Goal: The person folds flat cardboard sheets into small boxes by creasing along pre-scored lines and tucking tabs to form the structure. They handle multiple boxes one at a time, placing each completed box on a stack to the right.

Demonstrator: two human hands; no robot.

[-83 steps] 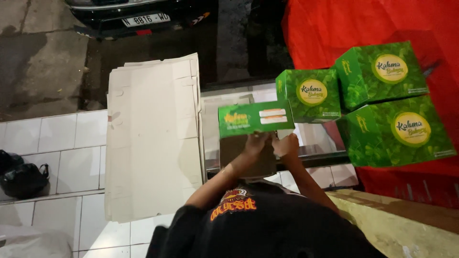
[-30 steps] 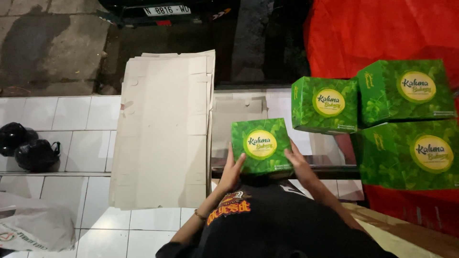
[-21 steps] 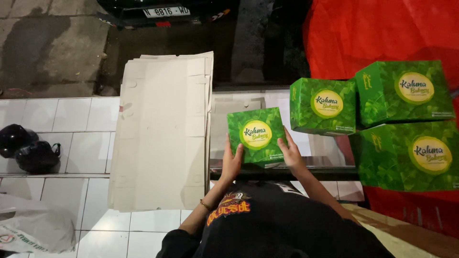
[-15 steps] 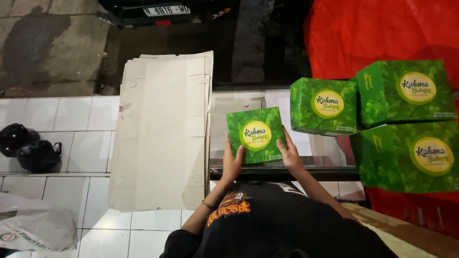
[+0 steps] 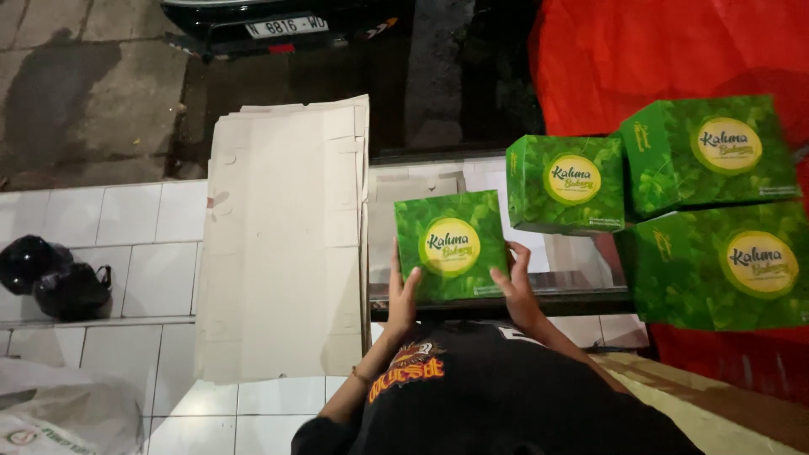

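— What sits at the centre of the frame?

— A green box (image 5: 452,246) with a round yellow label on its lid, lying on a low ledge (image 5: 581,302) just above the person's chest, lid up and slightly turned.

— And the hands?

— The left hand (image 5: 402,297) grips the box at its seven o'clock corner, fingers curled up along the left edge. The right hand (image 5: 516,286) clasps the five o'clock corner, fingers spread against the side. Both are partly closed around the box and hold nothing else.

— What lies around it?

— At two o'clock from the box, just beside it, stands a second green box (image 5: 567,183) of the same kind. Further toward three o'clock, two larger green boxes (image 5: 716,211) are stacked against a red sheet (image 5: 666,50). At nine o'clock, a stack of flattened cardboard (image 5: 286,244) stretches across white floor tiles (image 5: 126,227).

— Anything further out?

— A black bag (image 5: 50,278) rests on the tiles at the far nine o'clock edge. A parked car's bumper (image 5: 278,25) shows at eleven o'clock.
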